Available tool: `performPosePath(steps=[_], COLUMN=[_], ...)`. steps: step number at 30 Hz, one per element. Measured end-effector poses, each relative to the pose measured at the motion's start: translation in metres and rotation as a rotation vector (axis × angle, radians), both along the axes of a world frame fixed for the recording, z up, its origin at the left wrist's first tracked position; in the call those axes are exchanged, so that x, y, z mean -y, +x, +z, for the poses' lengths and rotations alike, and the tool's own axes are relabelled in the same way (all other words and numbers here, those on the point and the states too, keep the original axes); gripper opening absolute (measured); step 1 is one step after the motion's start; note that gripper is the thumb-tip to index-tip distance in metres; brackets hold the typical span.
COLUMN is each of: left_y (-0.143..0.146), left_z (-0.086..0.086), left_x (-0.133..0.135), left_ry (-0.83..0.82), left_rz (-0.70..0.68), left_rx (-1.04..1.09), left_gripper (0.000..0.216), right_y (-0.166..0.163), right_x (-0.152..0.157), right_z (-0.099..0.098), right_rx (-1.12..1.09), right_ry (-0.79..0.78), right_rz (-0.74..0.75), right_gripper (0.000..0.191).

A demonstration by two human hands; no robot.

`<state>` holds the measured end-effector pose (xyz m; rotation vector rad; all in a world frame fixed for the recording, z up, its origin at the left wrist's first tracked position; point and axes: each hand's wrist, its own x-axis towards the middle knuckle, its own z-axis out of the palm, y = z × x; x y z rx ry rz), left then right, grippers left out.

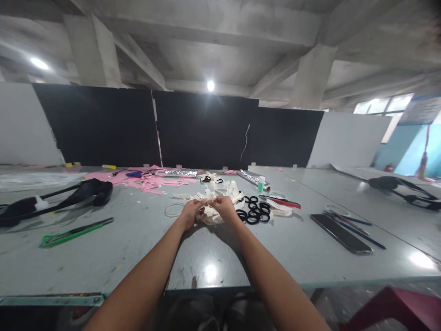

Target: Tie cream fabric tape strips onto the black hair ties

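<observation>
Close together over the middle of the table, my left hand (191, 213) and my right hand (223, 207) both have their fingers pinched. What lies between the fingertips is too small and hidden to name. Around and behind them is a heap of cream-white strips (231, 187), some with small printed marks. Something pale, with a reddish-brown spot, shows beneath the hands; its kind is unclear. Right of my right hand lie several black rings (254, 214), like hair ties. A thin pale loop (174, 210) rests left of my left hand.
A green cutter knife (76, 232) and a black strap-like item (87, 193) lie left. Pink scraps (148, 181) spread behind. Right are red-handled pliers or scissors (282, 202), a glue stick (261, 184), a phone (341, 233) and pens (360, 230). Dark panels (206, 131) stand behind.
</observation>
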<state>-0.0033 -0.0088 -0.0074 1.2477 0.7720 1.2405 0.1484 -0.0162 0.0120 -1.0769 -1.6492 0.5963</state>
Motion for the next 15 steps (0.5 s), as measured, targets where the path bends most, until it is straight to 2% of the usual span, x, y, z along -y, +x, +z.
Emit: performPosePath(steps=[6, 15], left_y=[0.001, 0.001], left_z=[0.007, 0.015], left_x=[0.006, 0.009], left_ry=[0.013, -0.051], left_rz=[0.045, -0.025], left_rx=[-0.004, 0.108], left_gripper=[0.037, 0.036], right_y=[-0.002, -0.004], right_x=[0.006, 0.012], right_z=[0.008, 0.017], right_rx=[0.03, -0.064], right_ry=[-0.005, -0.022], right_rz=[-0.025, 0.082], right_gripper=[0.033, 0.034])
